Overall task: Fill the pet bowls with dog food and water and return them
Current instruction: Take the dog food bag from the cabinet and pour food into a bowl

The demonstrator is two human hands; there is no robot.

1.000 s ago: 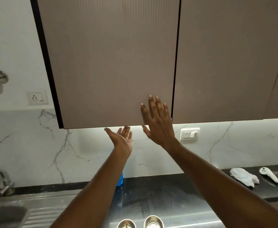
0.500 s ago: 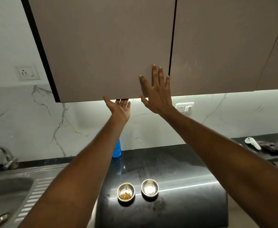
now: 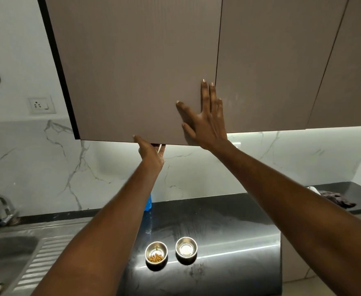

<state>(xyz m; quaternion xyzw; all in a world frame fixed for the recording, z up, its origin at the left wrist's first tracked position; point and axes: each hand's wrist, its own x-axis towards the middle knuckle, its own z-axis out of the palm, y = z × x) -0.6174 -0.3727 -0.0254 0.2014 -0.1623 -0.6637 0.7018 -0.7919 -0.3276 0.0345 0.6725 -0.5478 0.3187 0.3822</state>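
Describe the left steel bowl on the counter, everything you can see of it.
The left bowl is small, round and shiny, steel by its look, standing upright on the dark counter near its front edge. A small heap of brown kibble lies in its bottom, far from full. It stands close beside the second bowl, not touching. Neither hand touches it.

Cabinet doors (image 3: 145, 67) above me — taupe, fine vertical ribbing, black side edge. Backsplash (image 3: 47, 167) white marble, grey veins. Counter (image 3: 228, 227) glossy black. Two steel bowls — left bowl (image 3: 156, 252) holds brown kibble, right bowl (image 3: 186, 247) pale inside. Blue bottle (image 3: 148, 202).
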